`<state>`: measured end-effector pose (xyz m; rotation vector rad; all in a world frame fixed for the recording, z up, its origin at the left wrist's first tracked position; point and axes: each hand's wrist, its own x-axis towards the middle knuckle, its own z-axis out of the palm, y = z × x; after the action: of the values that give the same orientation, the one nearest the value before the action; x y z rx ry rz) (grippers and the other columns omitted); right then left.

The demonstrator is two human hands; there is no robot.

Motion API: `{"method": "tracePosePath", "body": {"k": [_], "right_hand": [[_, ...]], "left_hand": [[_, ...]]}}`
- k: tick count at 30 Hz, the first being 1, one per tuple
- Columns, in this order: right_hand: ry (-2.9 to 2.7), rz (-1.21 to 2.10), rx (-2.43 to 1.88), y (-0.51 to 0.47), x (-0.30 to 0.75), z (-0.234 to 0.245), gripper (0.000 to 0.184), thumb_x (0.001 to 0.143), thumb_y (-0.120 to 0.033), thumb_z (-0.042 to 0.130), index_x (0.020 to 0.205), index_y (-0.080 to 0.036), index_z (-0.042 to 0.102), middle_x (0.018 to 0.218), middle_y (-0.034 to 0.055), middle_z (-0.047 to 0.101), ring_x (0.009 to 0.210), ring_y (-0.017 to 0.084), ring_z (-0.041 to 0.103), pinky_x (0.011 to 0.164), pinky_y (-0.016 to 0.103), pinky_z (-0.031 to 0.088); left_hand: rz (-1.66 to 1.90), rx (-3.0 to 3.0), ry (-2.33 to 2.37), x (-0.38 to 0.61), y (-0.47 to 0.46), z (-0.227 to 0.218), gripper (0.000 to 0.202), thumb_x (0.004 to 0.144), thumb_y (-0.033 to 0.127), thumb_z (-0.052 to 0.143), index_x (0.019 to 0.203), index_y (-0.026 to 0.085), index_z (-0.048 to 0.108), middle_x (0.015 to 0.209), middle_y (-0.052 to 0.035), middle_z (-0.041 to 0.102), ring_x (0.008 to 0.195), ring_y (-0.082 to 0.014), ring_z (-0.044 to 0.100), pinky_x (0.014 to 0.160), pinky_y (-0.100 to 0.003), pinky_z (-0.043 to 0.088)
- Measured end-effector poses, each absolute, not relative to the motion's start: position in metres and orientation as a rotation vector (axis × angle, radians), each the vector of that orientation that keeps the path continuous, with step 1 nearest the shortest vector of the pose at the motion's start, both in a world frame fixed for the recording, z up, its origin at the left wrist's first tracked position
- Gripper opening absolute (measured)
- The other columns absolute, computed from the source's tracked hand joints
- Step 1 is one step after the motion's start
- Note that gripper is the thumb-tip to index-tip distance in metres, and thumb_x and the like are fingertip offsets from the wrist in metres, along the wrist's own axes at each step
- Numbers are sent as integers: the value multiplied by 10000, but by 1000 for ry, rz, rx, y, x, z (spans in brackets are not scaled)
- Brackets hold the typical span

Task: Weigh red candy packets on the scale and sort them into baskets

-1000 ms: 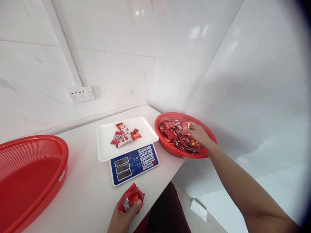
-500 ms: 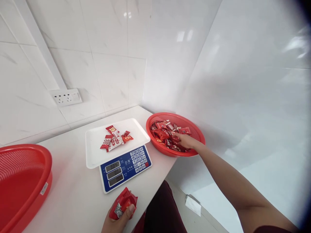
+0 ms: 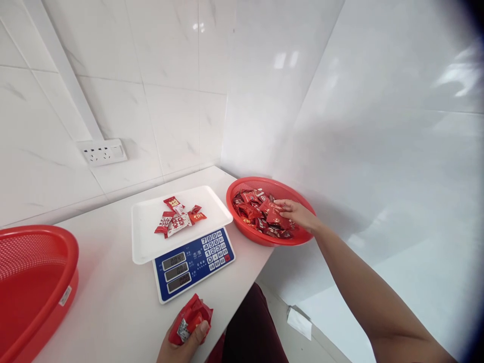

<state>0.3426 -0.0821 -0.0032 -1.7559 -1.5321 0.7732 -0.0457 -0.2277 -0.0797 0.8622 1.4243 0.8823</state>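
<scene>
My right hand (image 3: 298,214) reaches into a round red basket (image 3: 297,237) full of red snack packets (image 3: 253,204) and is closed on one or two of them. My left hand (image 3: 185,343) rests at the near table edge, fingers wrapped round a crumpled red bag (image 3: 189,318). Between them stands a blue digital scale (image 3: 194,259) with a white tray (image 3: 145,242); several red and white packets (image 3: 177,219) lie on the tray.
A large red basket (image 3: 34,282) sits at the left on the white table (image 3: 113,307). A wall socket (image 3: 102,151) is on the tiled wall behind. White walls close the corner to the right; floor shows below the table edge.
The view shifted left, then settled. My right hand dug into the packets and now lifts slightly, holding some. My left hand stays put with the bag.
</scene>
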Motion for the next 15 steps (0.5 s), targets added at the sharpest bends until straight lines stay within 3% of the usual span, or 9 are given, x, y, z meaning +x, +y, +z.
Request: {"method": "tracePosePath", "body": {"k": [8, 15], "right_hand": [[-1503, 669, -1738, -82, 325, 7, 228, 632, -164, 470, 717, -197, 679, 938, 19, 675, 895, 186, 600, 814, 283, 439], [-1567, 533, -1749, -85, 313, 16, 172, 702, -221, 464, 757, -211, 627, 862, -2, 667, 853, 182, 589, 803, 302, 414]], "left_hand": [[815, 894, 1441, -47, -227, -84, 581, 520, 578, 692, 910, 148, 666, 865, -80, 723, 917, -298, 639, 811, -324, 504], [870, 859, 1409, -47, -229, -90, 638, 517, 567, 709, 998, 151, 650, 1001, -90, 699, 1023, -310, 594, 879, -355, 477]]}}
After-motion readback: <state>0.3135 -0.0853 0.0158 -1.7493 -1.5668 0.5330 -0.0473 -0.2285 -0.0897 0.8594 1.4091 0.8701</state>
